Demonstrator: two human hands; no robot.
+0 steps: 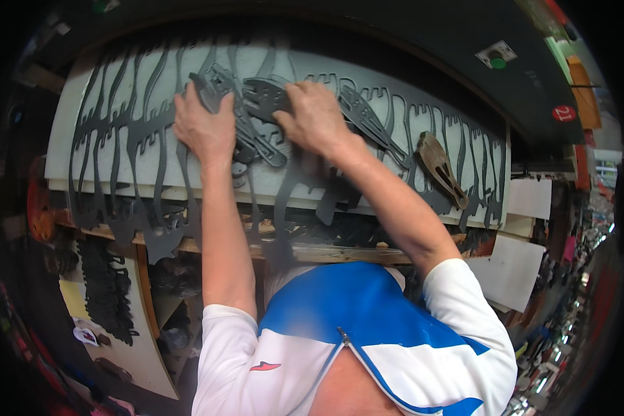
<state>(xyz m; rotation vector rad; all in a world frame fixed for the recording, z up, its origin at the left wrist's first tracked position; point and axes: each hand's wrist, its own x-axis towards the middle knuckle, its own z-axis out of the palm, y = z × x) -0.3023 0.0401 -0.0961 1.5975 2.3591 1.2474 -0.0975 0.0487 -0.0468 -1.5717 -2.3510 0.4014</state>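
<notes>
White board (69,118) carries a dark cut sheet (125,132); left hand (204,125) and right hand (315,114) pinch dark cutouts (256,104).

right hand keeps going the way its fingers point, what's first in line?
Probably the dark cut-out piece already under the right hand fingers; beyond it, the left hand. Depth is unclear.

Dark cut sheet (125,149) drapes the white board (62,132), leaving bare gaps only between its strips; a brown tool (439,166) blocks the right end; a dark overhang (423,41) closes in behind.
</notes>
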